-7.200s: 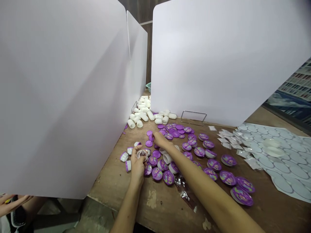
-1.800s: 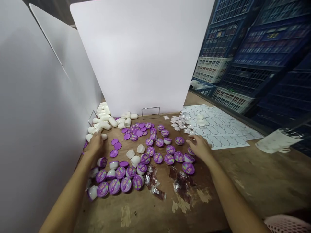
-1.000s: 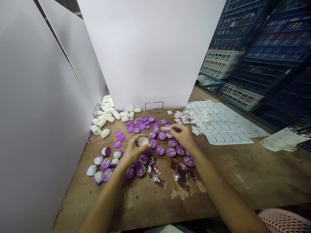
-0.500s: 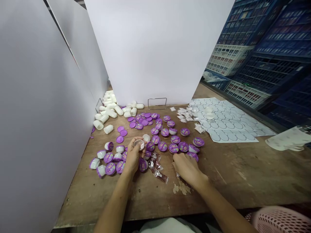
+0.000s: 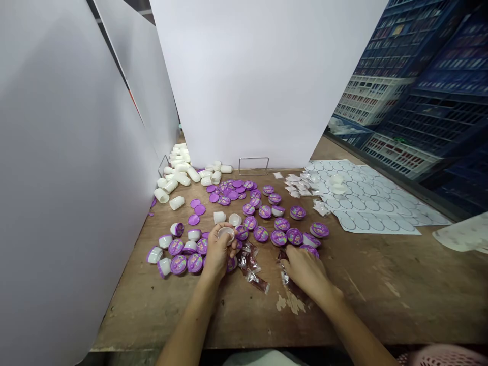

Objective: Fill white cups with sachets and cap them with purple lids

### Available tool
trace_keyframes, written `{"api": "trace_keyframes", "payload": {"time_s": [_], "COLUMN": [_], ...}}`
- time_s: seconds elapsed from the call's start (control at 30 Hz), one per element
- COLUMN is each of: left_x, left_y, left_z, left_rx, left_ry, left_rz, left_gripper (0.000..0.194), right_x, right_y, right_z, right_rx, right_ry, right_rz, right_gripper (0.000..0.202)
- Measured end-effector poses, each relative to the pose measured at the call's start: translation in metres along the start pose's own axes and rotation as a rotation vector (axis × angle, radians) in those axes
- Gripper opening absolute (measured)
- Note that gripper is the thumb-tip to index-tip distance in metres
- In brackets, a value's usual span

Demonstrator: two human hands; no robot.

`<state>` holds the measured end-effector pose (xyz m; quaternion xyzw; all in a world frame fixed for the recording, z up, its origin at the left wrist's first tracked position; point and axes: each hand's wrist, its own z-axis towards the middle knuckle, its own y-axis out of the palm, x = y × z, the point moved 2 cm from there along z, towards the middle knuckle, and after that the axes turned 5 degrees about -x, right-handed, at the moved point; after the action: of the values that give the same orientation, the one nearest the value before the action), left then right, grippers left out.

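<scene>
My left hand (image 5: pixel 217 251) is closed around a small white cup (image 5: pixel 225 234), its open mouth facing up and the thumb over the rim. My right hand (image 5: pixel 305 269) has its fingers curled down at the tabletop, pinching a dark red sachet (image 5: pixel 282 255) at the fingertips. Another dark sachet (image 5: pixel 292 285) lies partly hidden below that hand. Between the hands is a small heap of clear-wrapped dark red sachets (image 5: pixel 249 262). White cups with purple printed lids (image 5: pixel 194 263) lie left of my left hand, and more lidded cups (image 5: pixel 279 237) stand beyond my right hand.
Loose purple lids (image 5: pixel 232 194) and a pile of white cups (image 5: pixel 183 178) lie at the back left. White packets (image 5: pixel 299 184) and sheets printed with ovals (image 5: pixel 373 203) are at the right. A white panel (image 5: pixel 267 81) rises behind; crates (image 5: pixel 381 96) are stacked beyond.
The dark red sachet now shows at my right fingertips, where the hand covered it before. The left hand still holds the cup. The whole view has shifted slightly.
</scene>
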<state>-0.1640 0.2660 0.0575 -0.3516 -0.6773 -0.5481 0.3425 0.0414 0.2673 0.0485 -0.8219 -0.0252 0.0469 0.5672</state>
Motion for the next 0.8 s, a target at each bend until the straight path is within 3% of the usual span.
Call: {"api": "trace_keyframes", "payload": {"time_s": [0.13,0.23,0.43,0.5,0.6,0.67,0.8], "left_x": [-0.002,-0.002,-0.005,-0.004,-0.001,0.004,0.022], "left_y": [0.001,0.0,0.0,0.001,-0.007,-0.02,-0.058], "left_z": [-0.001,0.0,-0.004,-0.007,-0.012,-0.015,-0.014], "left_rx": [-0.005,-0.004,-0.065,-0.076,-0.004,0.061,0.248], "left_ry": [-0.004,-0.015,-0.021,0.012,0.108,0.133,0.153], "left_rz": [0.068,0.089,0.012,0.0,0.082,0.126,0.112], "left_gripper": [0.026,0.026,0.032,0.037,0.037,0.037,0.042], "right_x": [0.004,-0.002,-0.049,-0.073,-0.107,-0.126,-0.171], "right_y": [0.0,-0.013,-0.048,-0.052,-0.053,-0.053,-0.06], "right_z": [0.008,0.012,0.016,0.015,0.014,0.022,0.062], "right_rx": [0.084,0.176,0.209,0.196,0.234,0.177,-0.196], "right_ry": [-0.024,-0.093,-0.301,-0.374,-0.51,-0.652,-0.927], "right_rz": [0.141,0.358,1.068,1.066,0.753,0.631,0.736], "right_gripper": [0.017,0.015,0.016,0.014,0.016,0.023,0.014]}}
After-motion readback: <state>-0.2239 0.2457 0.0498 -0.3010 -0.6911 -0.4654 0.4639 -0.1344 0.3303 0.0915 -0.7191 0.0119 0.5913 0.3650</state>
